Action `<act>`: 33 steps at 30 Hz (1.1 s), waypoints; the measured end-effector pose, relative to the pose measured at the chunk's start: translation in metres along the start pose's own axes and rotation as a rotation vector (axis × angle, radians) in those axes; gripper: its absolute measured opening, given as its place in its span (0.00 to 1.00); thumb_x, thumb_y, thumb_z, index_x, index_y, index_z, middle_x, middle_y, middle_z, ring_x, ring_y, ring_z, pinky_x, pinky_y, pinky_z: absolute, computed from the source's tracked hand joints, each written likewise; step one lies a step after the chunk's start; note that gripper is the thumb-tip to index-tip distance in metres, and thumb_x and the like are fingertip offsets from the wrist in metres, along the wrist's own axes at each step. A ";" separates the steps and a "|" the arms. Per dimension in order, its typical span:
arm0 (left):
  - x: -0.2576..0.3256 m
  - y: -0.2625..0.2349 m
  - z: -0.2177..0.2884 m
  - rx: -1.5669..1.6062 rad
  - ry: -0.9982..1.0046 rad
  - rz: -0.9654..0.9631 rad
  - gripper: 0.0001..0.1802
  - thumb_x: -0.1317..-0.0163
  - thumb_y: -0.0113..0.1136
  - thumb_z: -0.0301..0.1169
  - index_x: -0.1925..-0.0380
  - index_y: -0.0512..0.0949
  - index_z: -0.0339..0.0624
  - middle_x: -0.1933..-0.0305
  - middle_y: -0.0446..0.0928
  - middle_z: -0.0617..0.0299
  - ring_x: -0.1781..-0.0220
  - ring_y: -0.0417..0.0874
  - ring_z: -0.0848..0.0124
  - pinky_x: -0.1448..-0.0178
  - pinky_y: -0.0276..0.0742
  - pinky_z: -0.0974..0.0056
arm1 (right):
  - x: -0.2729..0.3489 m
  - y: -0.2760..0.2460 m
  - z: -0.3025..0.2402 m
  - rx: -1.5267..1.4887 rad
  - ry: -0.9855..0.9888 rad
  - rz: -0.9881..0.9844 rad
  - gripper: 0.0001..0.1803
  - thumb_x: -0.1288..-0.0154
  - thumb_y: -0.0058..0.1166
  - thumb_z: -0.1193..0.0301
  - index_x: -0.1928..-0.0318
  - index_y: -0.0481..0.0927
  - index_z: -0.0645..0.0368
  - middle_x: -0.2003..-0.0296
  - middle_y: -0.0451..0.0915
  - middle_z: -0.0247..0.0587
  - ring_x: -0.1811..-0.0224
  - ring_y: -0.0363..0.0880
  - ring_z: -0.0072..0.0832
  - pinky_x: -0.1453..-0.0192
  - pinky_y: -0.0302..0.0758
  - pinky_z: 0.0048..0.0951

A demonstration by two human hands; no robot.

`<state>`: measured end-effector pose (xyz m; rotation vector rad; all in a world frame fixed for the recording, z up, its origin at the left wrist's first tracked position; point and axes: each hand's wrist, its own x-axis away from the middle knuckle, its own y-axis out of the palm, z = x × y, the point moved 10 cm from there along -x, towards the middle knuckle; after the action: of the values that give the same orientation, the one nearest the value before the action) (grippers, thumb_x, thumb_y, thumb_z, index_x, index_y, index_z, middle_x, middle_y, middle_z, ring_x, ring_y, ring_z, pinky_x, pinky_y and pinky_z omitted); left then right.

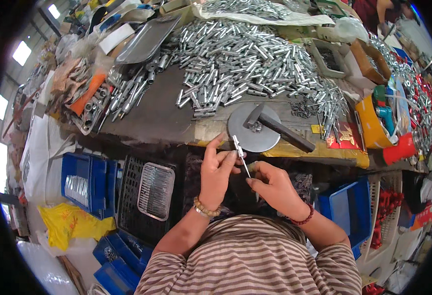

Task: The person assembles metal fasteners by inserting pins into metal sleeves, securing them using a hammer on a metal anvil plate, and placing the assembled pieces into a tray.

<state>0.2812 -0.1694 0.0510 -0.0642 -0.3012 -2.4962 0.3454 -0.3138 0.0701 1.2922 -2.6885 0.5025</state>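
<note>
In front of my body, near the bench edge, my left hand (pixel 217 172) pinches a short silvery metal cylinder (pixel 238 145) between thumb and fingers, its index finger raised. A thin metal rod (pixel 246 167) runs from the cylinder's lower end down to my right hand (pixel 274 184), whose thumb and fingers are closed on it. Whether the rod sits inside the cylinder or just touches it, I cannot tell. Just beyond the hands, a round grey metal plate (pixel 240 139) lies on the bench. A hammer (pixel 286 133) rests across it, beside some small metal bits (pixel 256 128).
A large heap of silvery metal cylinders (pixel 245 59) covers the bench. Right of the plate lie dark small parts (pixel 302 108), a red card (pixel 344 136) and a yellow container (pixel 371 120). Blue bins (pixel 346 209) and a metal tray of rods (pixel 156 191) stand below.
</note>
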 end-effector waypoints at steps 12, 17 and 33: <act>0.027 -0.170 -0.033 -0.006 -0.046 0.417 0.30 0.34 0.69 0.28 0.33 0.70 0.40 0.57 0.85 0.62 0.55 0.84 0.75 0.54 0.78 0.69 | -0.014 -0.050 0.002 -0.091 -0.071 0.275 0.21 0.25 0.58 0.76 0.35 0.78 0.64 0.59 0.83 0.34 0.64 0.77 0.17 0.59 0.75 0.20; 0.080 -0.339 -0.173 0.008 -0.250 0.816 0.27 0.37 0.73 0.27 0.39 0.74 0.40 0.54 0.85 0.53 0.63 0.86 0.69 0.65 0.81 0.64 | -0.020 -0.060 0.010 -0.096 -0.044 0.288 0.19 0.23 0.55 0.75 0.35 0.79 0.62 0.63 0.82 0.32 0.70 0.75 0.14 0.67 0.73 0.18; 0.083 -0.582 -0.325 -0.059 -0.314 0.896 0.19 0.43 0.71 0.36 0.53 0.80 0.43 0.69 0.82 0.48 0.69 0.85 0.59 0.65 0.81 0.53 | -0.023 -0.064 0.005 -0.154 -0.070 0.306 0.17 0.23 0.57 0.73 0.38 0.81 0.63 0.65 0.80 0.30 0.71 0.74 0.14 0.68 0.72 0.18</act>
<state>-0.1196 0.1640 -0.3724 -0.5025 -0.2502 -1.5957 0.4095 -0.3358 0.0752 0.8808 -2.9323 0.2753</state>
